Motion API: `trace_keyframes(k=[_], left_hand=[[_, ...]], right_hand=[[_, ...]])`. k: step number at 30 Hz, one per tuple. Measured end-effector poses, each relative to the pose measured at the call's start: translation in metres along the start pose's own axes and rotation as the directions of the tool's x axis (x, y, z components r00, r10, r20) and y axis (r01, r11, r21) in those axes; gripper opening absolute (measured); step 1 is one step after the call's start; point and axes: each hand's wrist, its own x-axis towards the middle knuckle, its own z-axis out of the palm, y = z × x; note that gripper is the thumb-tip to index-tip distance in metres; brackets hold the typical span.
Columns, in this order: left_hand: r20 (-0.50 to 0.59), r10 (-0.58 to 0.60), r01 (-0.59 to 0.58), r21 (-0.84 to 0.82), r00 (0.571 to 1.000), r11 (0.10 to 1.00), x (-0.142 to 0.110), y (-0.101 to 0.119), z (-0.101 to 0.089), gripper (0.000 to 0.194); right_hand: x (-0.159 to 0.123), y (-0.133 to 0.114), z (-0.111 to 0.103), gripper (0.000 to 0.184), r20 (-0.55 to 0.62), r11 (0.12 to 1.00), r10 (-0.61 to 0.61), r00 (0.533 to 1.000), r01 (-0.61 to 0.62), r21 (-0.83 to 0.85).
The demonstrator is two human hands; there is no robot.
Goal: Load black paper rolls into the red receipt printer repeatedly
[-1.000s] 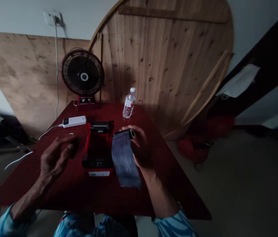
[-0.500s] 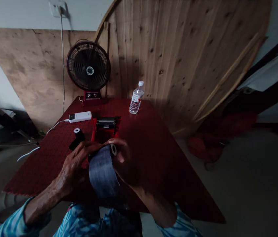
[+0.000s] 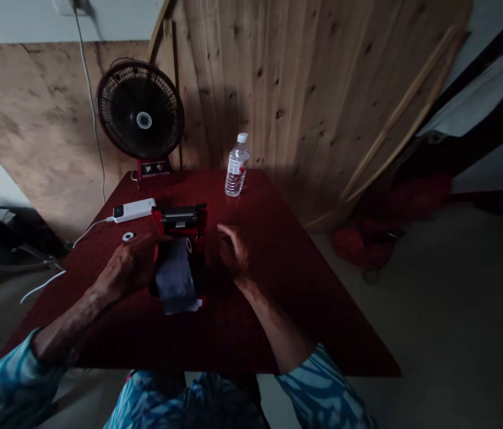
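Observation:
A roll of dark, shiny film (image 3: 175,275) sits in a small red-and-black machine, its loose end hanging toward me and its pale core showing on the right. The machine's raised lid (image 3: 180,219) has a black roller. My left hand (image 3: 128,265) is at the roll's left end, closed on it, with the fingertips partly hidden in shadow. Just right of the machine, my right hand (image 3: 234,253) is empty, its fingers curved and apart. Behind my left hand shows the white core of a second roll (image 3: 128,236), mostly covered.
A white power bank (image 3: 137,210) with a cable lies on the red table (image 3: 305,322). Behind it stands a black fan (image 3: 144,119). A clear water bottle (image 3: 236,170) is at the back. A wooden board (image 3: 305,89) leans against the wall.
The film roll has gone forward and down into the red machine. My right hand has let go of it and moved to the right. My left hand stays at the roll.

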Motion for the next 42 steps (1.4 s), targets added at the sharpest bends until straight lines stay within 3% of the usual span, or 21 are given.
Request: trace_keyframes(k=[4, 6, 10, 14, 18, 23, 26, 30, 36, 38, 42], left_hand=[[0.084, 0.103, -0.110, 0.082, 0.991, 0.991, 0.011, -0.003, 0.011, 0.047], [0.059, 0.167, -0.170, 0.047, 0.984, 0.984, 0.010, -0.001, 0.011, 0.049], [-0.046, 0.248, -0.247, 0.039, 0.968, 0.968, -0.002, 0.010, 0.005, 0.048], [-0.110, 0.380, -0.368, 0.117, 0.918, 0.922, -0.010, 0.020, 0.003, 0.039], [-0.200, 0.384, -0.350, 0.182, 0.902, 0.919, -0.012, 0.027, 0.004, 0.035], [-0.270, 0.441, -0.394, 0.210, 0.856, 0.895, -0.013, 0.035, 0.005, 0.032], [-0.274, 0.422, -0.396, 0.147, 0.864, 0.906, -0.015, 0.034, 0.007, 0.040], [-0.191, 0.308, -0.318, -0.021, 0.932, 0.948, -0.016, 0.029, 0.006, 0.041], [-0.020, 0.138, -0.139, -0.220, 0.990, 0.966, -0.012, 0.031, -0.007, 0.038], [0.066, 0.089, -0.068, -0.270, 0.994, 0.961, -0.008, 0.030, -0.012, 0.036], [0.227, 0.132, -0.051, -0.330, 0.965, 0.943, -0.001, 0.025, -0.022, 0.033]], right_hand=[[-0.003, 0.011, 0.002, 0.028, 0.028, 0.997, 0.068, 0.997, -0.068, 0.020], [0.000, 0.003, -0.003, 0.027, 0.033, 0.996, 0.077, 0.997, -0.078, 0.035], [0.002, -0.035, -0.018, 0.023, 0.128, 0.992, 0.056, 0.990, -0.070, 0.105], [0.001, -0.070, -0.027, 0.033, 0.283, 0.985, -0.111, 0.953, 0.068, 0.159], [0.001, -0.075, -0.029, 0.038, 0.306, 0.960, -0.235, 0.922, 0.171, 0.221], [0.002, -0.072, -0.030, 0.040, 0.345, 0.960, -0.223, 0.911, 0.144, 0.241], [0.001, -0.074, -0.030, 0.037, 0.318, 0.958, -0.236, 0.918, 0.164, 0.236], [0.000, -0.078, -0.029, 0.037, 0.291, 0.951, -0.273, 0.917, 0.211, 0.227], [0.002, -0.077, -0.024, 0.046, 0.338, 0.926, -0.376, 0.863, 0.333, 0.179], [0.000, -0.075, -0.020, 0.046, 0.352, 0.920, -0.392, 0.850, 0.349, 0.180], [-0.003, -0.074, -0.016, 0.044, 0.363, 0.916, -0.392, 0.845, 0.323, 0.236]])
